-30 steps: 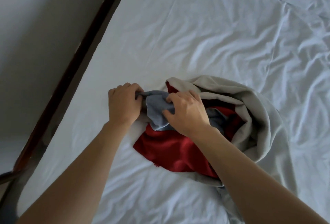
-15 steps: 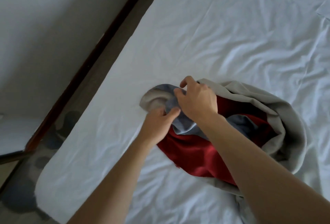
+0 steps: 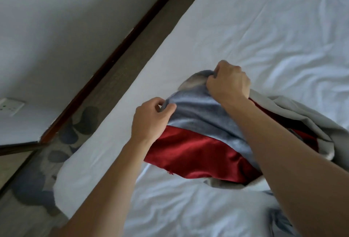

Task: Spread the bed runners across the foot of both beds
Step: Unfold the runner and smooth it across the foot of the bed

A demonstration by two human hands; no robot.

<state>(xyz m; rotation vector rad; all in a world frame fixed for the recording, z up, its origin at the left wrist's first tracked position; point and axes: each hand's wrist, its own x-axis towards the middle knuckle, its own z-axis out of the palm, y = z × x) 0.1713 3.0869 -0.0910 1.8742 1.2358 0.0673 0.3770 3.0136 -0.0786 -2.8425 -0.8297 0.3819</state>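
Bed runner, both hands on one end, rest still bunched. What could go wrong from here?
1. The bed runner lies near the mattress edge; pulled outward, its end may slide off toward the floor.
2. Left hand pinches only a small bit of hem; it could slip.
3. Right hand grips near the bunched grey folds, so spreading may drag the heap along and wrinkle the sheet.

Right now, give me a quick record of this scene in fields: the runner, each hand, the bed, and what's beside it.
runner: bed runner, grey and red panels, bunched on the bed, not spread
left hand: left hand pinches the runner's grey edge
right hand: right hand grips the grey edge farther up the bed
bed: white sheet, wrinkled
beside bed: patterned carpet, dark wooden skirting, wall socket
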